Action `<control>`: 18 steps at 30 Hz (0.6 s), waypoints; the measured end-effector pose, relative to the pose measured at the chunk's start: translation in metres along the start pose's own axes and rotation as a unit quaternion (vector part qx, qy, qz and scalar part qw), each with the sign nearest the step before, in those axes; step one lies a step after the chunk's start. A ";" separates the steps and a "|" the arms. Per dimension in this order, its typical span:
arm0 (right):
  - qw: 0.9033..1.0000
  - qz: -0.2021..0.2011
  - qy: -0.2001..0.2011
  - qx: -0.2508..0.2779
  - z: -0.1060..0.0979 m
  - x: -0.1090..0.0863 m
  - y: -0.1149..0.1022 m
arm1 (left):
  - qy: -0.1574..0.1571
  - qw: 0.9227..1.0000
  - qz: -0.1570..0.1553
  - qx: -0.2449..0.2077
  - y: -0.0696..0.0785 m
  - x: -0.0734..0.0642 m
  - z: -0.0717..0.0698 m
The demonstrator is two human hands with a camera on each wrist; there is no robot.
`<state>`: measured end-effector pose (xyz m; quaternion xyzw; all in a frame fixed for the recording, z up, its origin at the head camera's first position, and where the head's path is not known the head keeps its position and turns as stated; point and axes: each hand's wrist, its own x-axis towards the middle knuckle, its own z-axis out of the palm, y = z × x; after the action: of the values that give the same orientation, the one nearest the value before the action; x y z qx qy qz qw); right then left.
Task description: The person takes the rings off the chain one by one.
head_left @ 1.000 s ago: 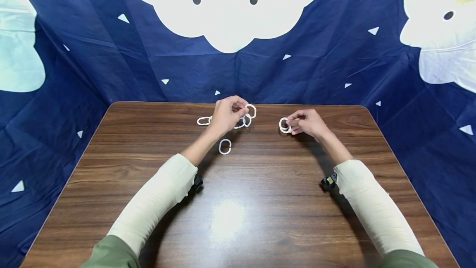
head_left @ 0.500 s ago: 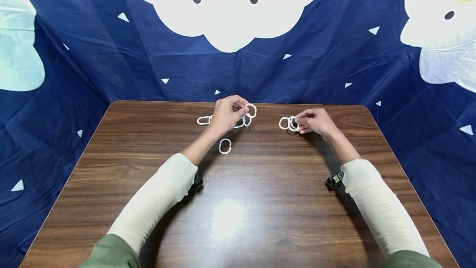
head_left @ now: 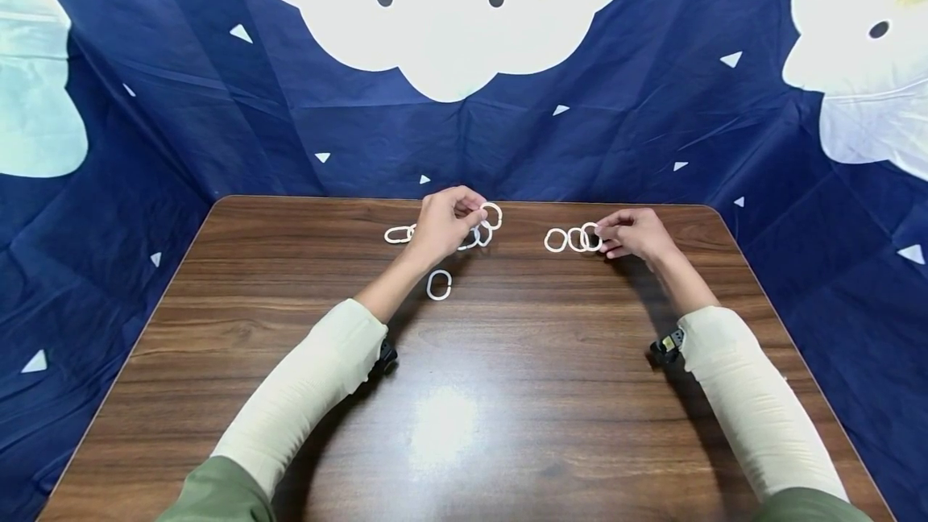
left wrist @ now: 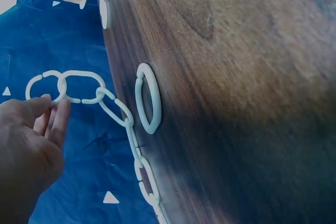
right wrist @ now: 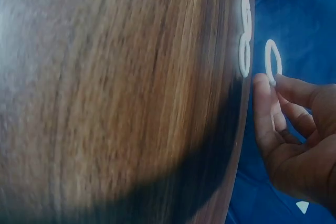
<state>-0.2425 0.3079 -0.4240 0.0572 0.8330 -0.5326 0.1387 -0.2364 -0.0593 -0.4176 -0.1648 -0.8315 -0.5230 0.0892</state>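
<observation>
White plastic oval links, each with a small gap, lie near the table's far edge. My left hand [head_left: 435, 225] pinches the end link [left wrist: 51, 72] of a linked chain [left wrist: 84, 73]. Its rest droops to the table and runs leftward, partly hidden behind that hand in the head view. One loose link [head_left: 428, 286] lies nearer me. At the right, my right hand [head_left: 636, 234] pinches a single link [right wrist: 268, 61] between thumb and fingers, raised off the table. Two links [right wrist: 242, 56] lie flat beside it, end to end; whether they are joined I cannot tell.
The brown wood-grain table [head_left: 507, 425] ends just beyond both hands. Behind and at its sides hangs a dark blue cloth [head_left: 348, 131] with white cloud and triangle prints. Small black wrist cameras [head_left: 664, 347] hang under the forearms.
My right hand has moved right with its link. The links there, bunched together a second ago, now spread in a row, with two lying left of the hand. My left hand stays still.
</observation>
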 end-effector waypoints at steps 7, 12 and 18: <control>1.000 0.012 0.009 -0.015 -0.007 0.002 0.003 | 0.003 1.000 0.005 -0.004 -0.001 0.001 -0.001; 0.999 0.012 0.020 -0.024 -0.011 0.001 0.005 | 0.002 1.000 0.006 -0.005 -0.001 0.000 -0.001; 0.999 0.014 0.030 -0.031 -0.017 0.001 0.008 | 0.001 1.000 0.003 -0.009 -0.002 0.000 -0.001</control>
<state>-0.2445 0.3271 -0.4249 0.0805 0.8521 -0.5025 0.1223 -0.2370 -0.0612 -0.4193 -0.1674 -0.8261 -0.5304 0.0902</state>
